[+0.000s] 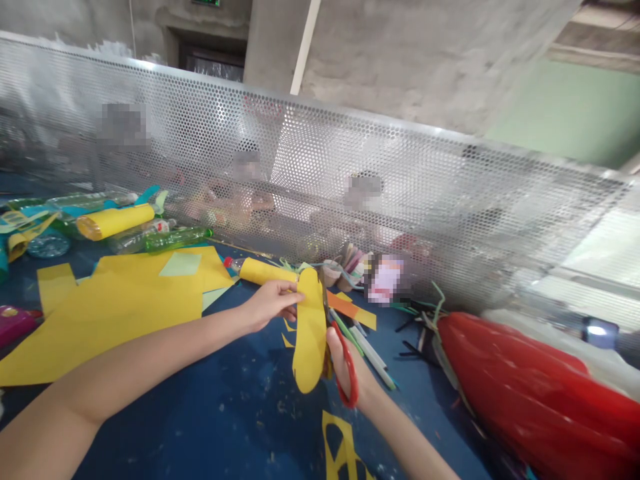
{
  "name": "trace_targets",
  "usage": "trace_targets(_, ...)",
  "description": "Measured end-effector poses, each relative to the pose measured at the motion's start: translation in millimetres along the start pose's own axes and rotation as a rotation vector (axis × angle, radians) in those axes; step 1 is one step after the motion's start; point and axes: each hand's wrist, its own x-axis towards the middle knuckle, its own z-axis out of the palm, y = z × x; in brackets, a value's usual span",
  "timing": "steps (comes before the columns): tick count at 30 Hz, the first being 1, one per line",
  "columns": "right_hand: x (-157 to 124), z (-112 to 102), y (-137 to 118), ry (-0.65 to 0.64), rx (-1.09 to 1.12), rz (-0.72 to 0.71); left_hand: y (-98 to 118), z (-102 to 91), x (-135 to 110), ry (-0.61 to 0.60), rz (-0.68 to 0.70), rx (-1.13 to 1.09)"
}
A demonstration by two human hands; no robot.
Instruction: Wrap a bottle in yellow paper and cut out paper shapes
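My left hand (273, 305) pinches the edge of a long yellow paper piece (310, 340) with rounded ends, held above the blue table. Red-handled scissors (353, 373) are in my right hand (341, 360), with their blades along the right edge of the paper; I cannot make out how far the blades are apart. Under and beside the paper lie small yellow scraps (287, 341). Nearer to me rests a yellow offcut (340, 443) with cut-out holes. A bottle wrapped in yellow paper (267, 271) lies just beyond my left hand.
Large yellow sheets (145, 293) cover the table's left side. Plastic bottles (185, 237) lie behind them. Markers (370, 353) and an orange strip (343, 305) are right of the paper. A red plastic bag (530, 380) bulges at right. A perforated metal screen (310, 160) stands behind.
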Motion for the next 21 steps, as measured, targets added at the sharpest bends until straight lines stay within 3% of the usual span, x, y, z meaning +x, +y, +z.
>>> trace_targets(5,0.6,0.5,2.1,-0.053,0.042,0.112,0.2,0.2,-1.4,-0.015,-0.004,-0.010)
trace_targets(21,-1.4,2.9,-0.8,0.014,-0.024,0.093,2.9,3.6,-5.3,-0.002,-0.006,-0.032)
